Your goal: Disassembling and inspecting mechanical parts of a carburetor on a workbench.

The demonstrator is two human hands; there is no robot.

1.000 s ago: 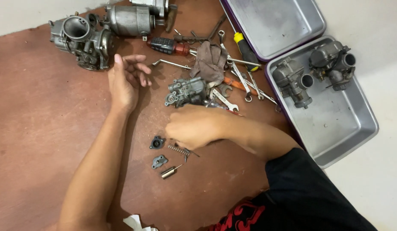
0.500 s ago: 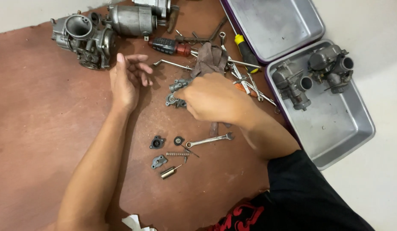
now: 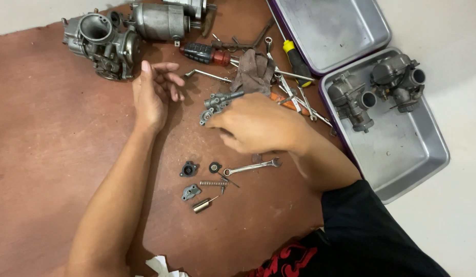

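My right hand [image 3: 258,125] is closed over a small grey carburetor body [image 3: 217,104] on the brown mat, most of the part hidden under my fingers. My left hand [image 3: 153,92] rests open on the mat to its left, fingers loosely curled, holding nothing. Just below my right hand lie a combination wrench [image 3: 250,166], a spring [image 3: 213,182], two small black caps [image 3: 188,169], a grey bracket [image 3: 190,192] and a brass pin [image 3: 203,205].
A larger carburetor [image 3: 99,43] and a metal cylinder part [image 3: 161,21] sit at the back left. Screwdrivers, wrenches and a rag [image 3: 254,69] lie behind my right hand. Two steel trays stand right; the nearer tray [image 3: 402,159] holds two carburetors.
My right hand left the wrench on the mat near the small parts and moved up to the small carburetor body, closing on it. My left hand stayed put.
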